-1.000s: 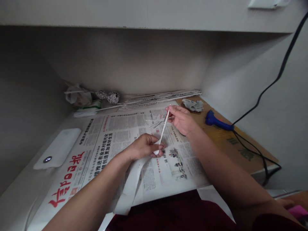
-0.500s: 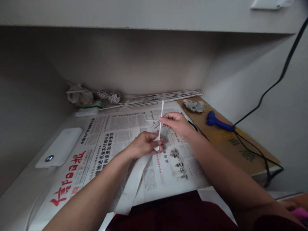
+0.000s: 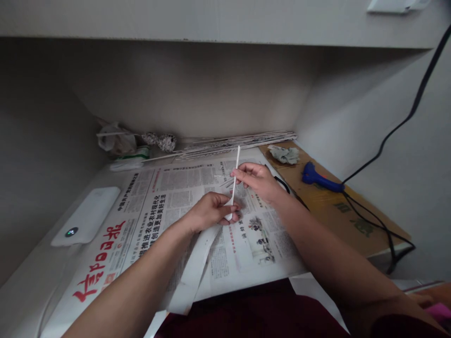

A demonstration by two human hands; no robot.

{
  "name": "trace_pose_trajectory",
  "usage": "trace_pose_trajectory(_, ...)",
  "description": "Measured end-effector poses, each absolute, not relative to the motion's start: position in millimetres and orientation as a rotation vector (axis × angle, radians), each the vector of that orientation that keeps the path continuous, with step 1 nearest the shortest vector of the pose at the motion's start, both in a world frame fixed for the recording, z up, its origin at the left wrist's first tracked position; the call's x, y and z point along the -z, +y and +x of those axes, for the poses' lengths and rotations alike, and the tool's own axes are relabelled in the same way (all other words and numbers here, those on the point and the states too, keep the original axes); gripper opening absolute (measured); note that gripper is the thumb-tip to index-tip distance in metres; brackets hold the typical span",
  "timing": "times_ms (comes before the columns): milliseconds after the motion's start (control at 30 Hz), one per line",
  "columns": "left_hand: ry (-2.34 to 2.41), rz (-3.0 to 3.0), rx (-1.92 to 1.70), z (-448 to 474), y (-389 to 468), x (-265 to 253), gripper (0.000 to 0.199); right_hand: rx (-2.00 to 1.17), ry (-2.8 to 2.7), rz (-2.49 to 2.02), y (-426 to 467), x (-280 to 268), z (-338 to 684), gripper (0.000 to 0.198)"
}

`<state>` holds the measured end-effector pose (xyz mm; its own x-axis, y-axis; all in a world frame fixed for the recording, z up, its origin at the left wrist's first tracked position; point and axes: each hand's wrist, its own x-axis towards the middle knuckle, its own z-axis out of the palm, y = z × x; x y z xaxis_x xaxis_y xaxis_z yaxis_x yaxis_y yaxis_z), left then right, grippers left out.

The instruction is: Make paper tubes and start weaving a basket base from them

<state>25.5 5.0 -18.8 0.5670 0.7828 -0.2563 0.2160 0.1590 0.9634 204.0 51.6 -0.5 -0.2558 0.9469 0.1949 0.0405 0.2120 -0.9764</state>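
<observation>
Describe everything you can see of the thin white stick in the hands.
The thin white stick is slim, straight and plain, and looks like tightly rolled paper. It slants steeply up the picture, its far tip free beyond the right hand, whose fingertips pinch it partway along. The left hand holds its lower end, where it seems to widen into a white paper strip; the fingers hide the exact join. Printed newspaper lies beneath.

rod (image 3: 238,157), smooth matt paper; newspaper (image 3: 186,183), matt; blue tool (image 3: 322,180), smooth plastic; sheet (image 3: 326,206) at right edge of tabletop (image 3: 24,291), cardboard.
</observation>
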Motion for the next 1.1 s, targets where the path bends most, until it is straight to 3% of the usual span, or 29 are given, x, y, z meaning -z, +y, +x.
trace_pose_trajectory(167,0.913,1.406,-0.485,26,4,18,0.027,-1.134,-1.463,-0.968,53,0,205,0.026)
trace_pose_trajectory(467,0.944,1.357,-0.593,24,8,21,0.028,-1.375,-1.702,-0.994,49,4,205,0.032)
trace_pose_trajectory(1100,0.958,1.327,-0.599,27,6,23,0.029,-1.438,-1.617,-0.954,54,17,203,0.029)
